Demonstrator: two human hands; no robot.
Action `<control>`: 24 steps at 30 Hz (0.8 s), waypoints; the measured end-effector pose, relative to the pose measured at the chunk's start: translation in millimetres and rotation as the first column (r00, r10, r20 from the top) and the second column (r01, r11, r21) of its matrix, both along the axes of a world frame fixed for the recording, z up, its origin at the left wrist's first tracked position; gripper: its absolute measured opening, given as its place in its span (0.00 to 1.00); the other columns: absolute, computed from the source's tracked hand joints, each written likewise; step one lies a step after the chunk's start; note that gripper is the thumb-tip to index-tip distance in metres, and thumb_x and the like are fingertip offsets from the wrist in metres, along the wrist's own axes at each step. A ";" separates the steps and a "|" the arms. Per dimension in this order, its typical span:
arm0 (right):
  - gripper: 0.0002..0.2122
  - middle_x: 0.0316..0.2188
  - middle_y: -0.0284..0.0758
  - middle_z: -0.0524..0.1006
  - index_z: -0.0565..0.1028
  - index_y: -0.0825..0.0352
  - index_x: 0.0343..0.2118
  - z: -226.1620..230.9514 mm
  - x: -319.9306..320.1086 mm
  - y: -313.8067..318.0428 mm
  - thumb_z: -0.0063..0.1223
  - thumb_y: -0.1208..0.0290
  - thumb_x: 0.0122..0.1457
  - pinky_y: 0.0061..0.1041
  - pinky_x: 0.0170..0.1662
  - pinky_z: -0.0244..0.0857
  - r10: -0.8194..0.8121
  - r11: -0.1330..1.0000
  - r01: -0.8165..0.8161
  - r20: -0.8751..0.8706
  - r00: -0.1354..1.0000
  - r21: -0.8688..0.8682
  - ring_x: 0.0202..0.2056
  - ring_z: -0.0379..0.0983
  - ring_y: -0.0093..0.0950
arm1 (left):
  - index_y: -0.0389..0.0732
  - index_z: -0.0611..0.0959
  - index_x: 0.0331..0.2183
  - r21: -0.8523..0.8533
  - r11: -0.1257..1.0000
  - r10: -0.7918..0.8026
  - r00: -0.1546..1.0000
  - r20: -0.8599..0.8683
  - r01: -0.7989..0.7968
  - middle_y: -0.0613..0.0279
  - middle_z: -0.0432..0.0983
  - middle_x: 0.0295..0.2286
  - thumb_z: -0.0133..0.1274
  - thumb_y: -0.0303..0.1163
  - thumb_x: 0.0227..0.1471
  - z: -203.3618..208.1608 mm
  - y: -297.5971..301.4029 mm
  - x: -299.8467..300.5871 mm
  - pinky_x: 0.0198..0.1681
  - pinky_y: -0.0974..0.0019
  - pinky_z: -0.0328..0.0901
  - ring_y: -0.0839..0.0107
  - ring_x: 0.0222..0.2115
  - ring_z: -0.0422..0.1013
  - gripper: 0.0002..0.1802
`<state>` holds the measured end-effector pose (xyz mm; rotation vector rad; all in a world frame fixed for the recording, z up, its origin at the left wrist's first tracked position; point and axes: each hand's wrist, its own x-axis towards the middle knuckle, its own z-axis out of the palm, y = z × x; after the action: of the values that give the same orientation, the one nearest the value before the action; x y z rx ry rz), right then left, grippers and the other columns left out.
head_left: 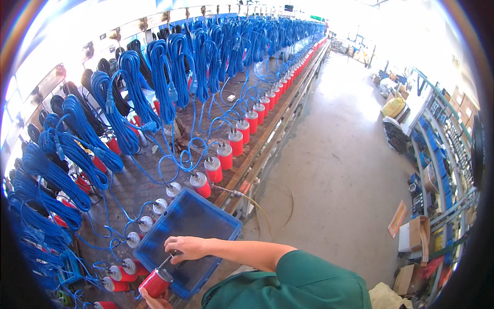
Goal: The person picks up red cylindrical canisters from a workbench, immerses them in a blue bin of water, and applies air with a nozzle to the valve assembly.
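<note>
Red can in one hand, slim tool in the other

So the left hand (157,299) was down at the bottom edge, left of centre, wrapped around a red can (155,283) that sat tilted over the left edge of a blue tray (203,212). The right hand (186,249) was just above it, fingers pinching a slim metal tool (165,261) that ran down to the can's top end. Couldn't tell what kind of tip it had, or whether it was actually in the can.

A few more red cans (119,273) lay on their sides at lower left. A long row of red cans with grey tops (235,142) stood along the bench (135,186) edge, running from mid-frame to the upper right. Bundles of blue cord (135,82) filled the upper left, and a packed shelf rack (423,149) lined the right side, across the floor (329,170).
</note>
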<state>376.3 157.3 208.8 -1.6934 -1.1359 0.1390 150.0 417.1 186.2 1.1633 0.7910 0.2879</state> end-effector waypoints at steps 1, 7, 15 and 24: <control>0.20 0.43 0.42 0.80 0.79 0.70 0.44 -4.7 2.6 -0.3 0.57 0.53 0.68 0.39 0.53 0.71 -0.001 1.000 0.001 -0.001 1.000 0.001 0.50 0.77 0.42 | 0.38 0.76 0.58 0.004 1.000 0.003 1.000 -0.003 -0.003 0.52 0.77 0.49 0.53 0.72 0.59 0.2 -0.4 1.3 0.49 0.50 0.73 0.54 0.46 0.75 0.47; 0.15 0.25 0.39 0.82 0.76 0.68 0.46 -10.1 -4.8 25.1 0.50 0.58 0.74 0.40 0.42 0.74 -0.190 0.971 -0.042 -0.874 0.447 -0.233 0.30 0.80 0.41 | 0.39 0.77 0.58 0.015 1.000 -0.007 1.000 -0.013 0.007 0.53 0.76 0.47 0.51 0.73 0.60 -3.6 0.9 4.1 0.47 0.51 0.73 0.55 0.45 0.74 0.46; 0.24 0.36 0.44 0.81 0.81 0.69 0.37 -13.5 -11.0 9.0 0.60 0.45 0.65 0.41 0.45 0.72 0.001 0.976 -0.006 -0.022 1.000 -0.217 0.40 0.80 0.40 | 0.43 0.74 0.61 -0.047 0.999 -0.021 0.996 0.088 0.025 0.54 0.78 0.50 0.53 0.71 0.60 -19.9 9.4 -11.9 0.52 0.52 0.74 0.57 0.49 0.76 0.45; 0.27 0.59 0.44 0.75 0.76 0.64 0.58 35.0 -9.3 -7.6 0.64 0.49 0.64 0.41 0.58 0.72 -0.090 0.924 0.054 -0.077 0.993 -0.379 0.56 0.76 0.44 | 0.45 0.78 0.54 -0.108 0.993 0.065 0.986 0.152 -0.049 0.57 0.83 0.48 0.53 0.59 0.65 -13.3 -6.2 17.5 0.49 0.48 0.78 0.59 0.47 0.82 0.30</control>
<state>367.0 149.7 243.8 -2.0421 -1.0200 0.4089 167.5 410.9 172.9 1.0086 0.6952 0.3763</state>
